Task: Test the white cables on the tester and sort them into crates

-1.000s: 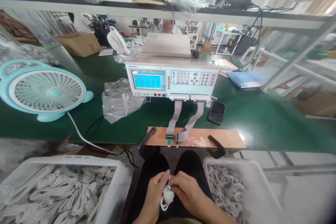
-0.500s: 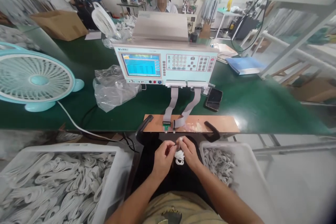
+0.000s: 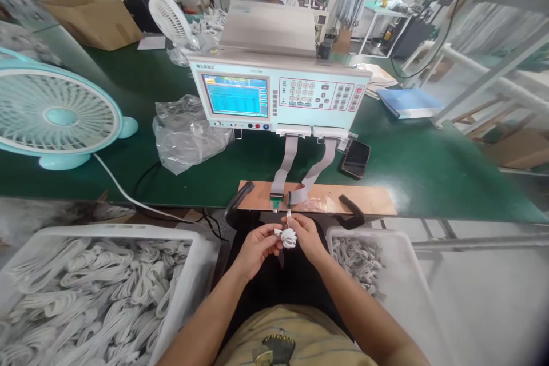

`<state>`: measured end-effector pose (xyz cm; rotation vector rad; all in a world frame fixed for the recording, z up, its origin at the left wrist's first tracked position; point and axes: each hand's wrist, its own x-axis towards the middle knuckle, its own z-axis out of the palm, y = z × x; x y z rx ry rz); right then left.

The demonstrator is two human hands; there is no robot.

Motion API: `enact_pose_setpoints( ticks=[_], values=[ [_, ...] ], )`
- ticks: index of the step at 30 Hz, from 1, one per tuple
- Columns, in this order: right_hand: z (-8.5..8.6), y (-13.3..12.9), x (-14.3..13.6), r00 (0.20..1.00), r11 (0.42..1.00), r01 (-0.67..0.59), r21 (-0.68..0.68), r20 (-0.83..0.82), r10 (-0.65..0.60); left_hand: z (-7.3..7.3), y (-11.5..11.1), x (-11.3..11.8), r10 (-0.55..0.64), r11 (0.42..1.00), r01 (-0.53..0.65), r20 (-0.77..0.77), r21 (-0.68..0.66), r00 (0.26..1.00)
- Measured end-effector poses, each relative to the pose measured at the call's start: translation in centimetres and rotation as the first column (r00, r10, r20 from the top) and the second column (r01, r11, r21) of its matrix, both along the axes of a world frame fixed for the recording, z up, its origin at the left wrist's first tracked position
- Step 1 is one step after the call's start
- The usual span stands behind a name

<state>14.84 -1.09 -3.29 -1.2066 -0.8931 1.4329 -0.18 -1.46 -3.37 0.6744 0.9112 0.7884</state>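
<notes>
A small coiled white cable (image 3: pixel 289 239) hangs between my hands, just below the table's front edge. With its fingers closed, my right hand (image 3: pixel 306 237) grips one end of this cable at the black-topped test socket (image 3: pixel 289 200); whether the plug is fully seated I cannot tell. My left hand (image 3: pixel 260 247) pinches the cable's other end beside the coil. To the left of that socket sits a green adapter board (image 3: pixel 277 203). Grey ribbon cables (image 3: pixel 284 168) run from both to a cable tester (image 3: pixel 319 117) with a lit blue screen.
A bin of coiled cables (image 3: pixel 199 251) stands at left, another bin (image 3: pixel 407 257) at right. Black clamps (image 3: pixel 352 213) hold the copper-coloured board (image 3: pixel 377 197). On the table are a blue fan (image 3: pixel 60 117), a plastic bag (image 3: pixel 184 137) and a phone (image 3: pixel 355 159). A person sits opposite.
Both hands have moved slightly up toward the table edge with the cable. The right hand has brought one cable end to the right-hand test socket, while the left hand has shifted left.
</notes>
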Motion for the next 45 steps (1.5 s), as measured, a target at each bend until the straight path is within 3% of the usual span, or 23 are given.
enact_pose_setpoints(
  ticks=[2, 4, 8, 11, 14, 19, 27, 34, 38, 45],
  values=[
    [0.1, 0.1, 0.0, 0.999, 0.999, 0.001, -0.041, -0.045, -0.003, -0.2, 0.2, 0.4, -0.001, 0.995, 0.016, -0.162, 0.094, 0.987],
    [0.3, 0.3, -0.1, 0.994, 0.995, 0.012, -0.096, -0.107, -0.022, 0.0, 0.6, 0.5, -0.029, 0.965, 0.111, -0.324, 0.238, 0.946],
    [0.6, 0.8, -0.2, 0.968, 0.984, 0.005, -0.180, -0.247, -0.050, 1.5, 1.6, -0.3, -0.041, 0.774, 0.352, -0.514, 0.526, 0.857],
    [0.8, 0.9, -0.1, 0.948, 0.983, -0.033, -0.182, -0.317, -0.027, 2.5, 2.2, -0.9, -0.066, 0.677, 0.419, -0.517, 0.605, 0.853],
    [0.8, 1.1, 0.2, 0.942, 0.983, -0.089, -0.164, -0.334, 0.029, 2.3, 2.5, -0.7, 0.001, 0.706, 0.322, -0.455, 0.631, 0.890],
    [0.5, 1.5, 0.6, 0.948, 0.977, -0.096, -0.192, -0.315, 0.032, 0.8, 2.6, 0.3, 0.170, 0.794, 0.106, -0.386, 0.599, 0.907],
    [0.6, 1.6, 0.5, 0.950, 0.974, -0.089, -0.208, -0.313, 0.020, -0.1, 2.8, 0.7, 0.202, 0.852, 0.039, -0.397, 0.523, 0.895],
    [0.4, 1.7, 0.5, 0.947, 0.976, -0.097, -0.193, -0.319, 0.031, 0.7, 2.5, 1.6, 0.207, 0.931, -0.116, -0.237, 0.346, 0.949],
    [0.4, 1.6, 0.5, 0.942, 0.975, -0.096, -0.198, -0.333, 0.025, 0.9, 2.4, 1.8, 0.218, 0.935, -0.144, -0.202, 0.324, 0.955],
    [-0.1, 1.7, 0.7, 0.945, 0.975, -0.105, -0.195, -0.324, 0.037, 0.0, 2.9, 1.1, 0.214, 0.881, -0.032, -0.336, 0.472, 0.917]
  ],
)
